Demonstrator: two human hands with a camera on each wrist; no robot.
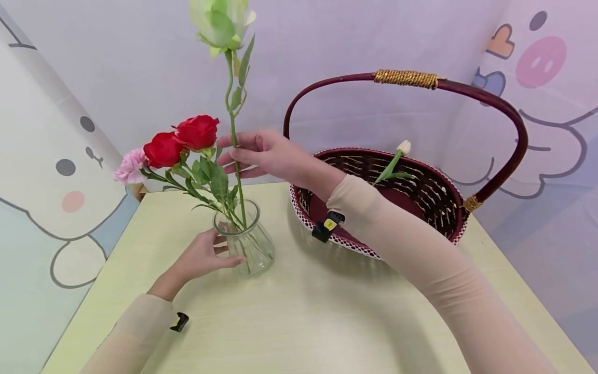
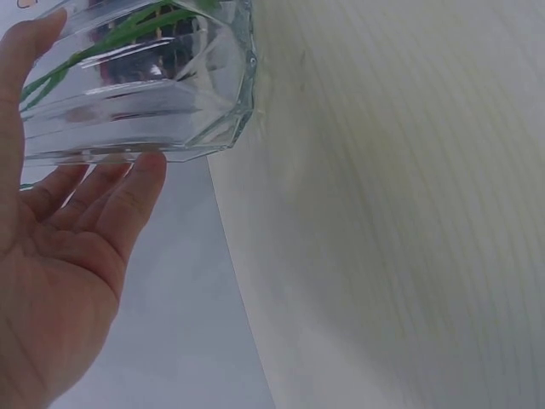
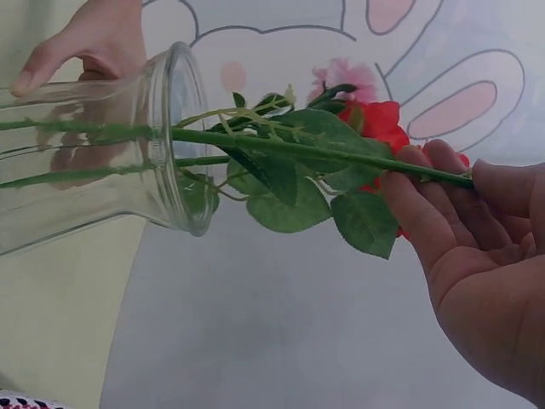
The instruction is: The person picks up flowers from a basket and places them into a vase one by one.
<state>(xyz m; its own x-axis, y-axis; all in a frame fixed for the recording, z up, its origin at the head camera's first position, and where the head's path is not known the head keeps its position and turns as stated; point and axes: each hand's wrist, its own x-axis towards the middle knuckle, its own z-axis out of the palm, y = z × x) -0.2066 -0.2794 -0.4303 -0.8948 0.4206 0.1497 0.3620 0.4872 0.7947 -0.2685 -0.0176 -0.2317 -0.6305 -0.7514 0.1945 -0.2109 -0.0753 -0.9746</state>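
Note:
A clear glass vase (image 1: 259,249) stands on the table, its ribbed side close in the left wrist view. My left hand (image 1: 198,254) holds it from the left, thumb at the front and fingers round the back. Between thumb and fingers, my right hand (image 1: 275,156) pinches the green stem of a tall pale-green and white rose (image 1: 219,23). That stem's lower end is inside the vase, seen through the glass. Two red roses (image 1: 198,131) and a pink carnation (image 1: 131,166) lean left out of the same vase, their leaves crowding the rim.
Right of the vase is a dark red woven basket (image 1: 357,249) with a tall arched handle (image 1: 406,78). One white tulip (image 1: 404,148) leans inside it. The right forearm passes in front of the basket. Behind the pale table (image 1: 289,322) hangs a cartoon-printed cloth (image 1: 154,62).

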